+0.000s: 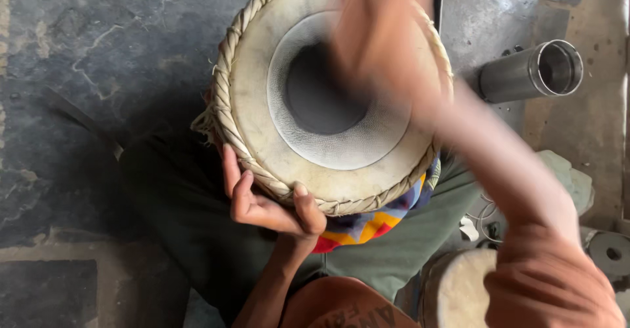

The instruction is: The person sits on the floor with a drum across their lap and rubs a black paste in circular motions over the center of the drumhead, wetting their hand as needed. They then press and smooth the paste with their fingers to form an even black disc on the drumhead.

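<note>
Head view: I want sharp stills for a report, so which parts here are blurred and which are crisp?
Head view: the right hand and its forearm are smeared by motion blur; the left hand, the drum and the metal cylinder are sharp; lighting soft, no glare.
</note>
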